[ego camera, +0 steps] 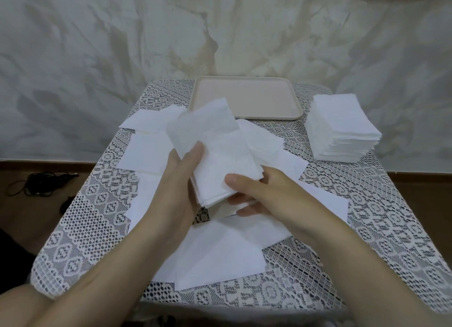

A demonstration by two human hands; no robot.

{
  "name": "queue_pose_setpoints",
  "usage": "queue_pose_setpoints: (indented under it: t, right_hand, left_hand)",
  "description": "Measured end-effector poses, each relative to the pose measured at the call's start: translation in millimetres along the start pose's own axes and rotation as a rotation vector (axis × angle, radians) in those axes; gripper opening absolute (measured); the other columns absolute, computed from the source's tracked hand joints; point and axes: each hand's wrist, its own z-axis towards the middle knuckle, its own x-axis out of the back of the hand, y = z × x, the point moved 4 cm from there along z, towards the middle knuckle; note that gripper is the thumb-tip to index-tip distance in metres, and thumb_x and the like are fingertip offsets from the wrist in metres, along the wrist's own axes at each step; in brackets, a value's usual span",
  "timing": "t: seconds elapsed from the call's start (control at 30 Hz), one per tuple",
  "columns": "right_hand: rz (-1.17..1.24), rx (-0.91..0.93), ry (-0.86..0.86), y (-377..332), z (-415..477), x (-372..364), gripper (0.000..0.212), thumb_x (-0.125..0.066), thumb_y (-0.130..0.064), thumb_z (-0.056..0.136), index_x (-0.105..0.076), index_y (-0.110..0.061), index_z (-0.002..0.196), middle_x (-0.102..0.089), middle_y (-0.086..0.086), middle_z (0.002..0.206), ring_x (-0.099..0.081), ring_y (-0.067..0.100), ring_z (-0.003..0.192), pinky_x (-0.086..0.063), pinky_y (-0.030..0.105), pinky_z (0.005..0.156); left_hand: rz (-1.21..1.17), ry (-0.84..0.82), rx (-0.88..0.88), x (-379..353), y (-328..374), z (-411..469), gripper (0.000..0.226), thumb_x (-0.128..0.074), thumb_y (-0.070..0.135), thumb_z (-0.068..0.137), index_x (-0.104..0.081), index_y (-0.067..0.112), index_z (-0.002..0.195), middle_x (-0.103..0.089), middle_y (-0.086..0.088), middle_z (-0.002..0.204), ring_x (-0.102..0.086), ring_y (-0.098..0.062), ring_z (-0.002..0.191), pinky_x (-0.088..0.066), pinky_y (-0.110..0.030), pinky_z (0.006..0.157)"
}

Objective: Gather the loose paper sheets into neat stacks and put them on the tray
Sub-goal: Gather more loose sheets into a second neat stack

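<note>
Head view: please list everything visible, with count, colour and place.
White lace tablecloth: one, white, draped, centre of view.
Beige rectangular plastic tray: one, beige, tablecloth's far middle.
Tall neat stack of white paper sheets: one, white, right of tray.
Loose white paper sheets: many, white, scattered across tablecloth.
Bundle of white paper sheets: one, white, held above them.
Black cable: one, black, on floor, left.
Left hand: one, grips bundle's left edge.
Right hand: one, pinches bundle's near corner.

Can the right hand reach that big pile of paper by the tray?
Probably yes: nothing stands between the right hand and the tall stack, though it holds a bundle of sheets.
</note>
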Motion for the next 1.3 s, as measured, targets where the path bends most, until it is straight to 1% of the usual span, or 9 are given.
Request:
queue_pose_setpoints:
  t: [0.27,0.33,0.5,0.63,0.8,0.93,1.03,1.23,1.3]
  right_hand:
    - [0.273,0.192,0.210,-14.0,5.1,35.3,0.035,-0.072,-0.004,0.088,-0.062,-0.005,0.121,-0.076,0.014,0.111,-0.074,0.027,0.098,-0.058,0.046,0.092]
    - [0.204,0.298,0.245,-18.7,7.5,45.5,0.037,-0.071,-0.002,0.088,-0.061,-0.008,0.123,-0.075,0.010,0.114,-0.072,0.024,0.105,-0.056,0.041,0.092]
    - [-0.124,0.302,0.238,-5.5,12.8,47.5,0.052,-0.070,-0.023,0.078,-0.055,-0.036,0.126,-0.072,-0.007,0.117,-0.068,0.013,0.109,-0.054,0.040,0.097]
    - [-0.210,0.288,0.227,5.2,14.5,35.3,0.073,-0.068,-0.033,0.078,-0.036,-0.044,0.143,-0.067,-0.016,0.122,-0.065,0.005,0.112,-0.052,0.033,0.095]
    - [-0.136,0.302,0.192,5.3,15.0,34.3,0.065,-0.069,-0.031,0.080,-0.040,-0.040,0.137,-0.069,-0.010,0.120,-0.069,0.009,0.108,-0.055,0.036,0.094]
    - [-0.087,0.309,0.173,2.0,10.6,34.1,0.069,-0.081,-0.046,0.074,-0.041,-0.058,0.128,-0.066,-0.017,0.129,-0.064,0.003,0.118,-0.052,0.027,0.097]
    - [-0.115,0.277,0.192,2.2,11.2,32.8,0.076,-0.084,-0.061,0.068,-0.044,-0.052,0.132,-0.068,-0.026,0.121,-0.064,-0.006,0.111,-0.049,0.021,0.089]
    - [-0.144,0.303,0.213,0.9,14.1,41.8,0.067,-0.094,-0.040,0.066,-0.055,-0.043,0.121,-0.072,-0.018,0.113,-0.068,0.002,0.105,-0.053,0.022,0.085]
    - [-0.197,0.271,0.167,2.2,17.0,46.2,0.068,-0.095,-0.027,0.069,-0.057,-0.035,0.125,-0.073,-0.012,0.115,-0.069,0.008,0.108,-0.057,0.034,0.090]
  left_hand:
    - [0.171,-0.045,-0.055,13.8,7.3,17.3,0.053,-0.077,0.028,0.086,-0.056,0.015,0.132,-0.076,-0.009,0.117,-0.077,-0.031,0.093,-0.063,-0.054,0.084]
    - [0.244,-0.107,-0.057,11.7,6.2,21.4,0.060,-0.080,0.013,0.085,-0.052,0.017,0.137,-0.074,-0.010,0.124,-0.075,-0.031,0.107,-0.064,-0.049,0.078]
    - [0.323,-0.243,-0.061,3.8,-5.0,22.1,0.067,-0.075,-0.005,0.091,-0.050,0.027,0.144,-0.071,0.009,0.125,-0.069,-0.016,0.121,-0.059,-0.055,0.100]
    - [0.472,-0.322,-0.124,-2.4,-5.9,25.9,0.081,-0.087,0.021,0.089,-0.041,0.024,0.155,-0.061,0.001,0.149,-0.057,-0.024,0.140,-0.047,-0.058,0.113]
    - [0.372,-0.257,-0.139,0.9,-10.0,31.3,0.065,-0.091,0.025,0.076,-0.052,0.029,0.128,-0.069,0.011,0.125,-0.068,-0.014,0.121,-0.059,-0.042,0.092]
    - [0.381,-0.290,-0.186,5.3,-12.7,32.3,0.066,-0.088,0.016,0.071,-0.047,0.025,0.122,-0.064,0.002,0.118,-0.069,-0.006,0.108,-0.058,-0.026,0.082]
    - [0.461,-0.323,-0.185,3.3,-11.6,35.5,0.067,-0.093,0.028,0.064,-0.054,0.046,0.115,-0.061,0.001,0.125,-0.065,-0.010,0.117,-0.058,-0.039,0.094]
    - [0.463,-0.366,-0.183,1.9,-10.1,32.6,0.069,-0.090,0.008,0.069,-0.052,0.029,0.122,-0.066,0.022,0.112,-0.064,-0.003,0.112,-0.058,-0.028,0.088]
    - [0.518,-0.403,-0.165,-2.8,-5.0,33.3,0.075,-0.092,0.000,0.071,-0.059,0.029,0.132,-0.070,0.015,0.126,-0.064,-0.012,0.124,-0.057,-0.043,0.102]
